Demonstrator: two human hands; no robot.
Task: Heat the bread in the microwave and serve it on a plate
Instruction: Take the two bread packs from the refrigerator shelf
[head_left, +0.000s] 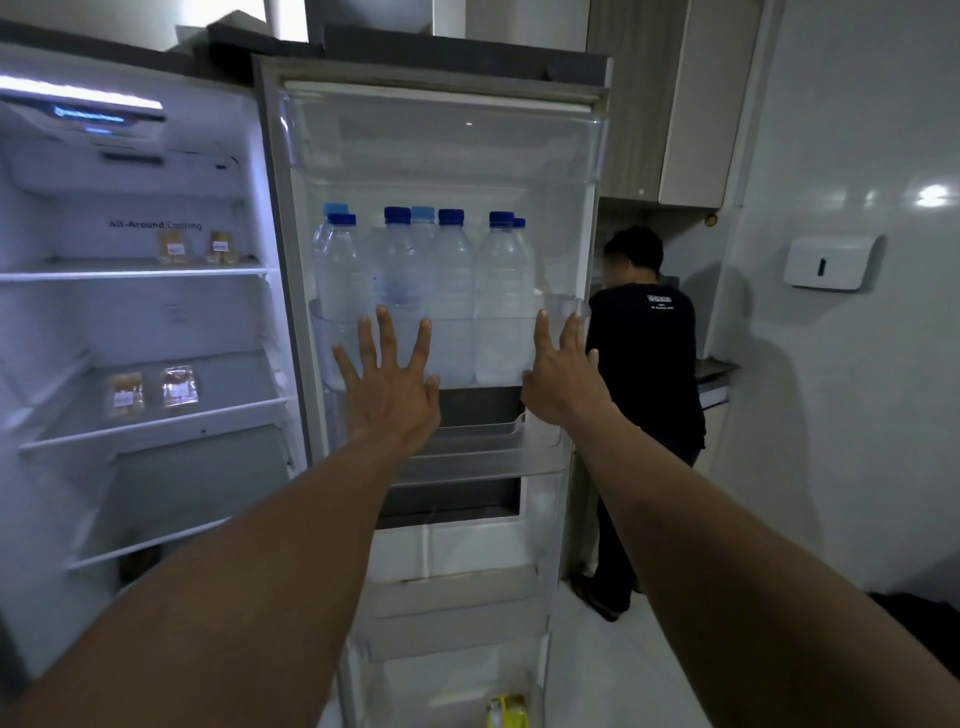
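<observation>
The fridge stands wide open, its door (447, 156) swung out in front of me. Small wrapped bread packs lie inside on the left: two on the middle shelf (153, 394) and two on the upper shelf (195, 247). My left hand (389, 384) is held out flat with fingers spread, in front of the door's bottle rack. My right hand (563, 374) is also spread, at the door's right edge. Neither hand holds anything. No microwave or plate is in view.
Several water bottles (426, 291) with blue caps fill the door rack. A person in a black shirt (644, 364) stands with their back to me behind the door, at a counter. A white dispenser (826, 262) hangs on the right wall. A yellow pack (506, 709) sits in the lowest door bin.
</observation>
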